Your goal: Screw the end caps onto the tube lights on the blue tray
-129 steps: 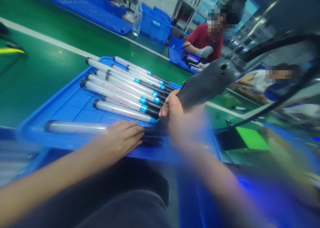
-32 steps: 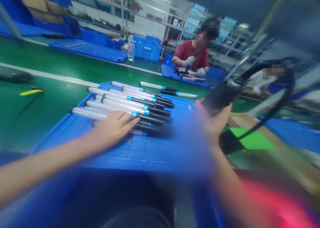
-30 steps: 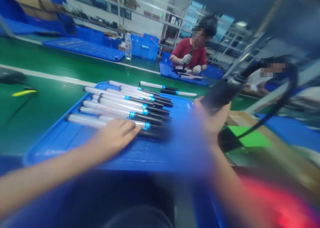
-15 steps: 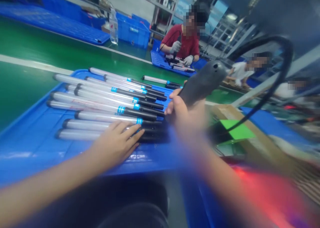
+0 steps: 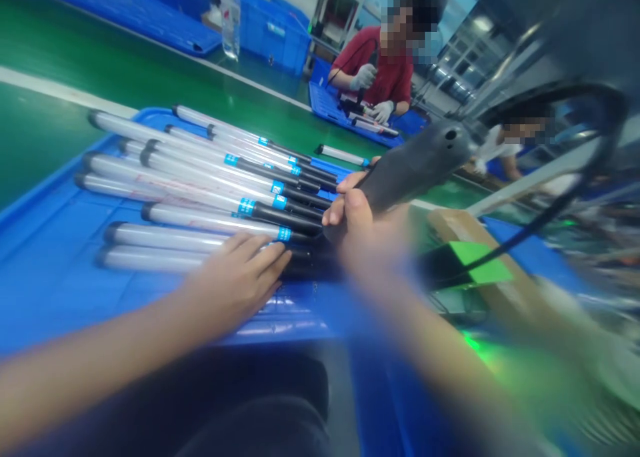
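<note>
The right hand (image 5: 365,227) is clenched around a dark grey handheld tool (image 5: 415,167) (its cable trails away, the hand a bit blurred), while the open left hand (image 5: 235,277) lies on clear black-capped tubes (image 5: 160,238) near the front edge of the blue tray (image 5: 40,243).

Clear black-ended tubes (image 5: 200,219) lying parallel

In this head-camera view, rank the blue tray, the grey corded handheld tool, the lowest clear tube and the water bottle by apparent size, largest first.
1. Blue tray, clearly largest.
2–3. Lowest clear tube and grey corded handheld tool: too alike to rank, and the tool's nearness to the camera makes it unsure.
4. Plastic water bottle, smallest here, though farthest away.
</note>
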A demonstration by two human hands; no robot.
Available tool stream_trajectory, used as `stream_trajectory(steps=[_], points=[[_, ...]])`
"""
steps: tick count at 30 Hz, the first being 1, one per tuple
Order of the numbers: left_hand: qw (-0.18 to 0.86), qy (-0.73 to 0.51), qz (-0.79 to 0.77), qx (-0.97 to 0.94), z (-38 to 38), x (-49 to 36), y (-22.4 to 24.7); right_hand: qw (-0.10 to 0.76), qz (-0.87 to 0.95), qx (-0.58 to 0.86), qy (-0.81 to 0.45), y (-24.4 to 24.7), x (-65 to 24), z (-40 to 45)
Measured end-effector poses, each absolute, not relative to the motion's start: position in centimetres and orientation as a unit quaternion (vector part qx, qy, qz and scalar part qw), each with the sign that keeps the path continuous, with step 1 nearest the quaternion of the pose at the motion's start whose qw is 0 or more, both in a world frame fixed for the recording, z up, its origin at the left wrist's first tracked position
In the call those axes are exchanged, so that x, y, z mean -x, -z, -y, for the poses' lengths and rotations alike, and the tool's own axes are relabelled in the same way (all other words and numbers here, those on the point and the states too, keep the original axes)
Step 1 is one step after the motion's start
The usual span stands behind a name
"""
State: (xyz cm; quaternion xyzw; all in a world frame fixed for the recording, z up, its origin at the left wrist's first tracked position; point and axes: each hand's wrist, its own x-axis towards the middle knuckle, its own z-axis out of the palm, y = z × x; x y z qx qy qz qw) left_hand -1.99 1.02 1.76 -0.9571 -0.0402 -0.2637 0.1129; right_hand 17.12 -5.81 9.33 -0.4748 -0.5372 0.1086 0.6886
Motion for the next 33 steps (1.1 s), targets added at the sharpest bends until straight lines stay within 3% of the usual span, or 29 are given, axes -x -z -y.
stream_trajectory(steps=[33], points=[[0.094,0.27,0.053,0.957,-0.93,1.73,-1.91,0.677,0.544,0.491,-0.066,-9.48,-16.7,6.01]])
